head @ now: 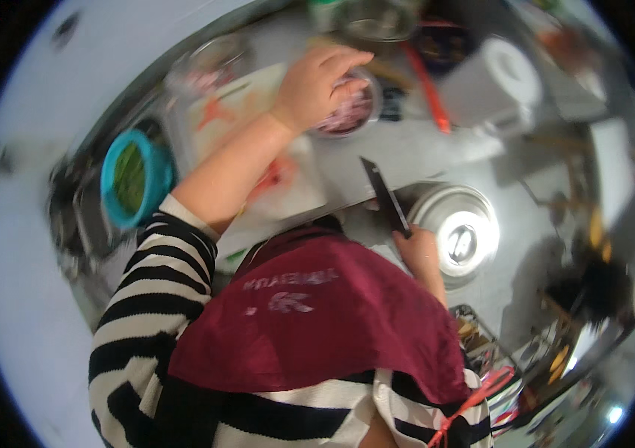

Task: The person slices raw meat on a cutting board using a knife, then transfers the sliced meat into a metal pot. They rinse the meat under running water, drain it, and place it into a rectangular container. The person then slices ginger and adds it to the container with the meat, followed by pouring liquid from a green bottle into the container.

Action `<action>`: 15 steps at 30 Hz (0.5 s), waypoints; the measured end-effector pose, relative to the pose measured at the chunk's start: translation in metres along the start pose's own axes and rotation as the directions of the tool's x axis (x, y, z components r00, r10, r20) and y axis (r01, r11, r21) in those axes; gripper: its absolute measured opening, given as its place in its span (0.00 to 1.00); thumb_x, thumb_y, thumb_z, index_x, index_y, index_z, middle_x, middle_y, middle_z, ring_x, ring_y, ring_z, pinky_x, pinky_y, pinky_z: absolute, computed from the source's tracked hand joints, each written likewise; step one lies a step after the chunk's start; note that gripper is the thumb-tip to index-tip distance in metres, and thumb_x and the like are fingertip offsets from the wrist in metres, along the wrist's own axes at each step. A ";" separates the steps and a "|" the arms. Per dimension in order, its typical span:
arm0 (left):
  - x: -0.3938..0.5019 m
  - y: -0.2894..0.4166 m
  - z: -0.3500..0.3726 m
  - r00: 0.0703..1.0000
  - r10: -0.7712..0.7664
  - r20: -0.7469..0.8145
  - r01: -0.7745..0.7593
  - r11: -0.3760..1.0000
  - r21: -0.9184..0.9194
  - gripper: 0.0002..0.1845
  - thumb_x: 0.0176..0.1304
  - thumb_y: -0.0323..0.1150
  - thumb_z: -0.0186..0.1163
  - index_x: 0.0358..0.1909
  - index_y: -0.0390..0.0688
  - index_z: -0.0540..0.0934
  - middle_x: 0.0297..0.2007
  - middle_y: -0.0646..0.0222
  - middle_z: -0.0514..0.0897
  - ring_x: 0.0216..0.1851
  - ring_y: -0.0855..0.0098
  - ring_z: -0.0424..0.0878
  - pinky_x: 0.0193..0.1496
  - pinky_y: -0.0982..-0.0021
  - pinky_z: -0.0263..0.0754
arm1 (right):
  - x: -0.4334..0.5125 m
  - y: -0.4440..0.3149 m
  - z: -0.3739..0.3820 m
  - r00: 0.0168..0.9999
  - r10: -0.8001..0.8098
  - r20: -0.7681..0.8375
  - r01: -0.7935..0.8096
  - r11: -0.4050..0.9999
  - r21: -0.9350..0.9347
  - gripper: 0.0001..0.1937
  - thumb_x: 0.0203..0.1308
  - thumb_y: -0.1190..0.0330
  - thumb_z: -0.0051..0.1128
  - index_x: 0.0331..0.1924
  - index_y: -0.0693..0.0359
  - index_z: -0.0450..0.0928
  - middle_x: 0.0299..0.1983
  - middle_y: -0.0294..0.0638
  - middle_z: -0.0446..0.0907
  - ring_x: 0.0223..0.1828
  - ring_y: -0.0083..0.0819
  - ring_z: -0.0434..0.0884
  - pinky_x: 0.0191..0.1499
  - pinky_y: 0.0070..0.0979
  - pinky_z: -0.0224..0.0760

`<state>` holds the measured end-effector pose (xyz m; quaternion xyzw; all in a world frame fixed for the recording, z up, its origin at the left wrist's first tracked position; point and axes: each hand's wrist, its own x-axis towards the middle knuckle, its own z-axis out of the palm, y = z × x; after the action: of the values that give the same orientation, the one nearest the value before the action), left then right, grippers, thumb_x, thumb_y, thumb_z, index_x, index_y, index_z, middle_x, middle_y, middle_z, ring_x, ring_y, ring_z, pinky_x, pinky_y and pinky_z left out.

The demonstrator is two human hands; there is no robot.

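Note:
Over the near-left rim of a clear bowl of chopped purple-pink pieces [351, 112] is my left hand [323, 81], its fingers apart; whether it touches the bowl I cannot tell. My right hand [421, 252] grips the handle of a dark-bladed knife [383, 193], which points up and left beyond the table's front edge. A white cutting board [295, 196] lies partly under my left forearm. On it are orange-red shreds [215, 113] and a blurred red piece [273, 175], wet-looking around its edges.
A turquoise bowl of green leaves [130, 176] stands left of the board. Behind the board is a clear container [205, 75]. A metal pot with a lid [457, 229] stands beside my right hand. At the back right are a white cylindrical container [491, 84] and a red strip [429, 89].

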<state>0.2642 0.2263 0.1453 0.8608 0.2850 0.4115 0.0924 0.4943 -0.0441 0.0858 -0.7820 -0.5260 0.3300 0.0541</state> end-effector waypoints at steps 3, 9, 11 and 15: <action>-0.131 0.010 -0.063 0.788 -0.615 0.007 0.612 0.783 -0.112 0.16 0.61 0.34 0.64 0.50 0.42 0.80 0.44 0.62 0.83 0.39 0.65 0.82 0.43 0.67 0.77 | 0.013 -0.034 -0.002 0.986 -0.115 0.118 0.115 0.993 0.003 0.16 0.52 0.58 0.64 0.39 0.61 0.83 0.26 0.53 0.82 0.33 0.53 0.83 0.37 0.45 0.75; -0.299 0.033 -0.120 0.447 -0.894 -0.035 0.886 0.437 0.156 0.17 0.57 0.32 0.66 0.48 0.40 0.80 0.44 0.61 0.84 0.45 0.61 0.81 0.49 0.62 0.75 | 0.033 -0.115 0.025 0.875 -0.392 0.283 0.441 0.887 -0.136 0.17 0.54 0.58 0.61 0.40 0.63 0.81 0.29 0.55 0.82 0.35 0.54 0.82 0.40 0.46 0.75; -0.317 0.034 -0.113 0.724 -0.690 0.010 0.667 0.703 0.249 0.18 0.51 0.29 0.68 0.45 0.42 0.81 0.43 0.64 0.83 0.46 0.59 0.79 0.52 0.60 0.74 | 0.038 -0.142 0.045 0.853 -0.422 0.306 0.488 0.853 -0.183 0.16 0.56 0.58 0.58 0.39 0.63 0.81 0.31 0.56 0.82 0.36 0.54 0.82 0.42 0.47 0.75; -0.332 0.032 -0.098 0.871 -0.490 0.038 0.478 0.862 0.167 0.14 0.47 0.28 0.69 0.39 0.44 0.82 0.40 0.69 0.83 0.43 0.62 0.79 0.47 0.63 0.75 | 0.045 -0.188 0.088 0.841 -0.426 0.333 0.510 0.830 -0.226 0.14 0.59 0.59 0.55 0.39 0.63 0.79 0.31 0.56 0.82 0.37 0.55 0.82 0.43 0.48 0.74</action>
<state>0.0372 0.0043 0.0028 0.7816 0.5188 0.3178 0.1377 0.3061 0.0544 0.0775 -0.5741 -0.7497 0.3238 -0.0596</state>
